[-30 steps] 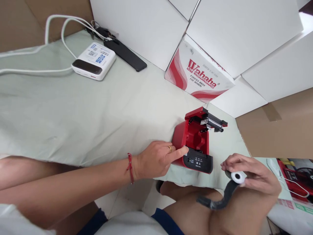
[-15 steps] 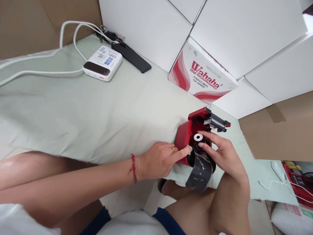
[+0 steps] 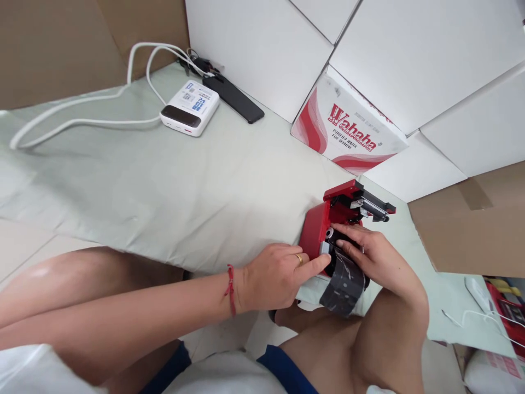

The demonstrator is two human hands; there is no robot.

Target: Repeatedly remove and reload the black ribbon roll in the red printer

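Observation:
A small red label printer (image 3: 314, 230) stands on the cloth-covered table with its lid (image 3: 348, 190) tilted up. Inside it sits a roll of black labels on a white core (image 3: 329, 235), whose loose strip (image 3: 344, 284) hangs over the front edge. My right hand (image 3: 379, 257) reaches in, thumb and fingers closed on the roll, which it partly covers. My left hand (image 3: 279, 276) holds the printer's near left side, its index finger pressed by a grey piece (image 3: 325, 248) on the rim. The left thumb is hidden.
Behind the printer, a Wahaha carton (image 3: 348, 123) leans by white boxes (image 3: 262, 44). At the back left lie a white power bank (image 3: 191, 108) with cables and a black phone (image 3: 233, 98). A cardboard box (image 3: 471, 219) stands to the right, with a white cable (image 3: 471, 320) nearby.
The roll has gone deeper into the printer, and my right hand has moved down with it. My left index finger stays at the rim. The whole view has shifted slightly.

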